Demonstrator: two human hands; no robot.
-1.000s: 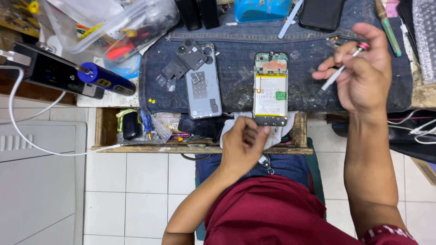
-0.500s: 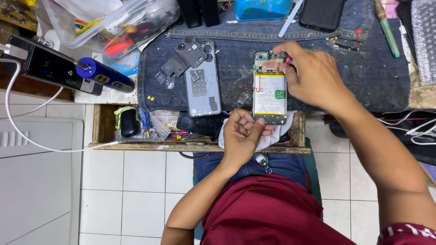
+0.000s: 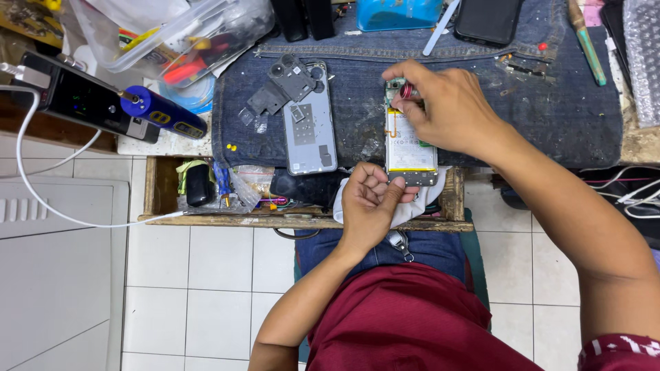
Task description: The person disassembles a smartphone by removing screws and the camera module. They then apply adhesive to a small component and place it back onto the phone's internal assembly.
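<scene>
head view:
right hand (image 3: 450,110): fingers pinching a small red-tipped tool (image 3: 407,91) at the top end of the opened phone (image 3: 409,141)
left hand (image 3: 368,206): fingers curled together, thumb against the phone's lower edge
opened phone: lies on the denim mat (image 3: 481,124), battery up, between both hands
back cover (image 3: 309,127): just left of the phone, on the mat
black phone (image 3: 488,20): top of the mat, well apart

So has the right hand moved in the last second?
Yes. The right hand came left from the denim mat's right side onto the opened phone's top end.
</scene>
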